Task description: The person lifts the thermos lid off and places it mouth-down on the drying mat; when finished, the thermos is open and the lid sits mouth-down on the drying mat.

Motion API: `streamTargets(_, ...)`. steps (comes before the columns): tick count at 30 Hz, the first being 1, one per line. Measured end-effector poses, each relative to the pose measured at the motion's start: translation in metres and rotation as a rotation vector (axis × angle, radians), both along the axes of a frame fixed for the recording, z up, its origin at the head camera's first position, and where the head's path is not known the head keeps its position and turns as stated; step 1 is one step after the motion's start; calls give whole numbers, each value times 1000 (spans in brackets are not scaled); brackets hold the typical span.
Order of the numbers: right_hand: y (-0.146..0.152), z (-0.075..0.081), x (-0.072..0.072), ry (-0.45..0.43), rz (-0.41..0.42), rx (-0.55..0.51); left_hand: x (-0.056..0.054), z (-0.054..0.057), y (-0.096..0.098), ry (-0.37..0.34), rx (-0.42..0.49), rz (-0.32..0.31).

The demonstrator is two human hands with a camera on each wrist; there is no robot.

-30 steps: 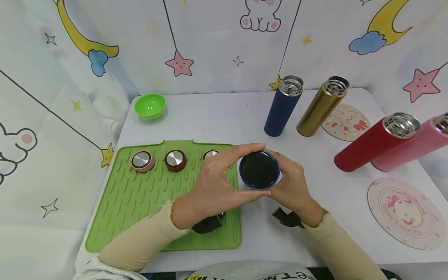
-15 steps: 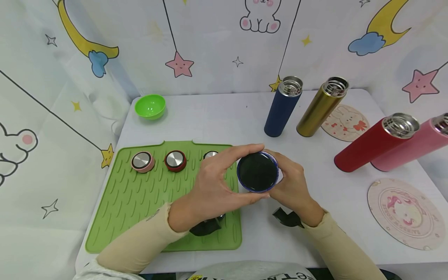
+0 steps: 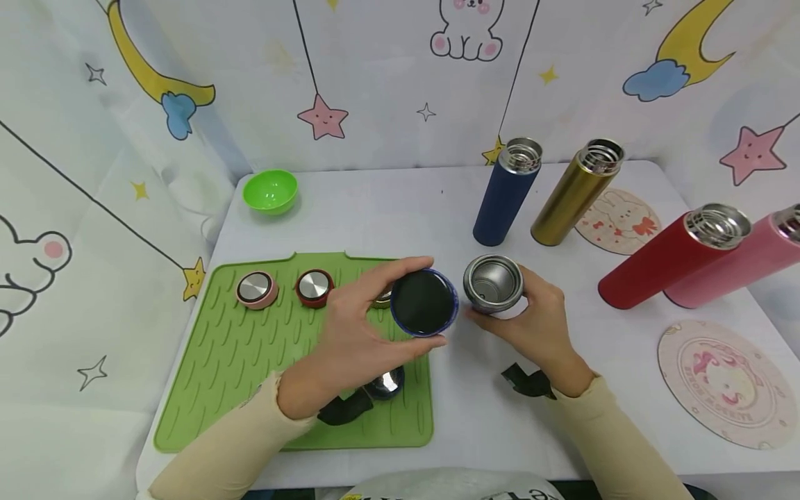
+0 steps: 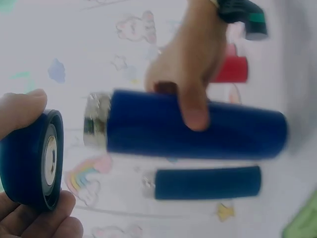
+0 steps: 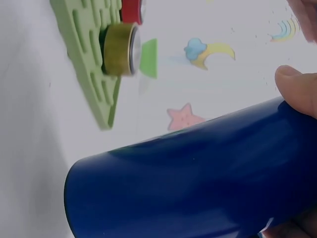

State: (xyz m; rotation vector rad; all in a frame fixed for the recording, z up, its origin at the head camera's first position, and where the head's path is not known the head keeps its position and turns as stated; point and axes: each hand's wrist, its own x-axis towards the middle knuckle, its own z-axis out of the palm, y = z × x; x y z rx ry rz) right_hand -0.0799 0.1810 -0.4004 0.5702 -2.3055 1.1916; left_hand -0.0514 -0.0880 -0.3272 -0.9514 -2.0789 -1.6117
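Observation:
In the head view my left hand [image 3: 344, 340] holds a dark blue bottle lid [image 3: 423, 303] between thumb and fingers, its black top facing up. My right hand [image 3: 544, 326] grips a blue thermos bottle [image 3: 494, 283] whose steel mouth is uncovered. A gap separates lid and bottle. From the left wrist, the lid's underside [image 4: 49, 158] faces the bare steel neck [image 4: 96, 120] of the bottle, with the right thumb lying across the blue body [image 4: 148, 129]. The right wrist view shows the bottle's smooth lower body [image 5: 188, 178] and flat base end; its mouth is out of that view.
A green mat [image 3: 250, 389] bears a pink lid [image 3: 256, 288], a red lid [image 3: 314, 287], a partly hidden gold lid [image 5: 120, 49] and a shiny dark round object [image 3: 385, 383]. Uncapped navy [image 3: 506, 198], gold [image 3: 571, 198], red [image 3: 669, 260] and pink [image 3: 744, 257] bottles stand right. A green bowl [image 3: 271, 192] stands back left.
The lid has come off the blue bottle. My left hand has moved left with it, my right hand slightly right with the bottle, whose steel mouth now shows.

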Motion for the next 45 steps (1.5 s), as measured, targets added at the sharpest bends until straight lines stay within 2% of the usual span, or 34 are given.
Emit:
streamTargets(5, 12, -1, -5, -69, -87, -20, 6, -19, -21, -171, -10, 51)
streamTargets(9, 19, -1, -10, -138, -115, -55, 13, -34, -43, -277, -24, 72)
streamTargets(14, 27, 1, -16, -201, -160, -72, 23, -52, -71, -362, -60, 75)
streamTargets(18, 34, 2, -21, -223, -203, -90, 29, -67, -88, -403, -94, 58)
streamTargets(25, 41, 0, -26, -241, -254, -114, 38, -91, -107, -413, -133, 64)
streamTargets(32, 46, -1, -29, -274, -301, -155, 44, -109, -122, -431, -295, 94)
streamTargets(39, 54, -1, -32, -324, -350, -154, 46, -115, -128, -377, -463, 174)
streamTargets(45, 57, -2, -36, -340, -376, -146, 46, -120, -131, -362, -522, 203)
